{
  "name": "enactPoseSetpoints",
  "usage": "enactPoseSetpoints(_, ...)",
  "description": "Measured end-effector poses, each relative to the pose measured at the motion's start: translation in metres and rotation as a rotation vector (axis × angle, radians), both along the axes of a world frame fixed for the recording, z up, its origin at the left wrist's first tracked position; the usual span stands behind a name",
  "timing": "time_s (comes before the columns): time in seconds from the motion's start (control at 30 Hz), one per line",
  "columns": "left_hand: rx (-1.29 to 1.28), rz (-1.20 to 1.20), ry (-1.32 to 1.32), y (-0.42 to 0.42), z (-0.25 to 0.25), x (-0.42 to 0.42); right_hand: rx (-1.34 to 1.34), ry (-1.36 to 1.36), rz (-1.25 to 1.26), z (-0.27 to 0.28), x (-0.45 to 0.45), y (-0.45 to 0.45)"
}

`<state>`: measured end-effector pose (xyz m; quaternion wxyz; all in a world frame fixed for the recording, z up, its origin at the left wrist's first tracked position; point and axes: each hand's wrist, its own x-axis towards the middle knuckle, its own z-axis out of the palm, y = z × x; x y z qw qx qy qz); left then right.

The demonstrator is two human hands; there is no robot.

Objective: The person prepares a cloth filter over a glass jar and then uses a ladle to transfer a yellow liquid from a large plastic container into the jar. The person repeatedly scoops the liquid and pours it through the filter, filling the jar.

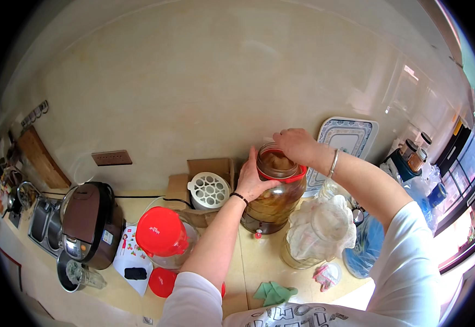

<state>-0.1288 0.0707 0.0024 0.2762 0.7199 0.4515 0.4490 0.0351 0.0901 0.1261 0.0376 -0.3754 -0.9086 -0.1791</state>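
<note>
A large glass jar [270, 208] of amber-brown liquid stands on the counter with its mouth uncovered. Pale brown matter shows inside its neck, and a red carrying collar [292, 178] circles the shoulder. A small red-tipped spigot [258, 234] sits low on its front. My left hand [254, 180] grips the jar's left shoulder, thumb across the collar. At the far right of the rim is my right hand [297, 144], fingers bent down; whether they pinch anything is hidden. Beside this jar, a second glass jar [299, 259] has white gauzy cloth [321, 225] over its top.
Left stand a red-lidded container [162, 231], a red lid [163, 282], a phone [135, 273], a rice cooker [88, 225] and a cardboard box [178, 186]. A green cloth [276, 292] lies near the front edge. Rightward are a leaning tray [344, 135] and blue plastic bags [364, 245].
</note>
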Motion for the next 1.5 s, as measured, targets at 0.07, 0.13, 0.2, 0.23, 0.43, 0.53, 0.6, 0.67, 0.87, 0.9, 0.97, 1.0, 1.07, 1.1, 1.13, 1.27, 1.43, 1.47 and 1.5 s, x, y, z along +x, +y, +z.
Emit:
enactPoseSetpoints(0.07,0.022,0.015,0.011,-0.001,-0.001,-0.006,-0.154,-0.075,-0.064,0.011,-0.001,0.0)
enactPoseSetpoints(0.13,0.001,-0.032,-0.008,0.002,0.001,0.004,-0.06,-0.006,-0.029,-0.024,0.025,0.016)
enactPoseSetpoints(0.2,0.0,-0.005,0.014,0.007,-0.01,0.002,-0.246,0.276,-0.03,-0.032,0.022,0.019)
enactPoseSetpoints(0.23,0.002,0.0,0.02,0.007,-0.011,0.001,-0.285,0.242,-0.031,-0.025,0.018,0.012)
enactPoseSetpoints(0.43,-0.012,0.001,0.053,0.004,-0.005,0.0,-0.263,0.079,-0.14,-0.026,0.016,0.006)
enactPoseSetpoints(0.53,-0.005,0.001,0.05,0.005,-0.006,0.0,-0.158,0.179,-0.218,-0.012,0.014,0.001)
enactPoseSetpoints(0.6,0.037,-0.011,0.026,0.002,-0.004,-0.005,0.071,0.3,-0.148,-0.003,0.011,0.0)
enactPoseSetpoints(0.67,0.023,-0.077,0.01,0.0,0.01,0.004,-0.191,0.231,-0.177,-0.023,0.031,0.035)
enactPoseSetpoints(0.87,-0.034,-0.128,-0.157,0.004,0.004,-0.008,-0.574,0.311,-0.13,-0.015,0.028,0.05)
enactPoseSetpoints(0.9,-0.078,-0.132,-0.196,0.001,0.001,-0.011,-0.534,0.223,-0.119,-0.016,0.029,0.05)
enactPoseSetpoints(0.97,0.016,0.03,-0.218,-0.005,0.002,-0.013,-0.401,0.114,-0.097,-0.024,0.047,0.074)
enactPoseSetpoints(1.0,0.056,0.092,-0.255,-0.011,0.0,-0.021,-0.224,0.044,-0.102,-0.025,0.043,0.068)
enactPoseSetpoints(1.07,0.088,0.08,-0.353,-0.042,0.001,-0.023,0.191,0.17,-0.039,-0.031,0.058,0.057)
enactPoseSetpoints(1.1,0.104,0.04,-0.412,-0.067,0.006,-0.031,0.272,0.432,-0.058,-0.023,0.041,0.03)
enactPoseSetpoints(1.13,0.069,0.03,-0.46,-0.096,0.011,-0.036,0.367,0.695,-0.095,-0.004,0.023,0.005)
enactPoseSetpoints(1.27,0.012,0.084,-0.344,-0.194,0.003,-0.067,-0.844,0.967,-0.059,-0.007,-0.017,-0.111)
enactPoseSetpoints(1.43,-0.282,0.114,-0.245,-0.282,-0.083,-0.077,-1.435,1.027,-0.35,-0.16,-0.035,-0.209)
enactPoseSetpoints(1.47,-0.27,0.137,-0.018,-0.294,-0.093,-0.073,-1.375,0.974,-0.386,-0.188,-0.03,-0.219)
enactPoseSetpoints(1.5,-0.254,0.162,0.207,-0.302,-0.102,-0.067,-1.312,0.917,-0.415,-0.216,-0.023,-0.223)
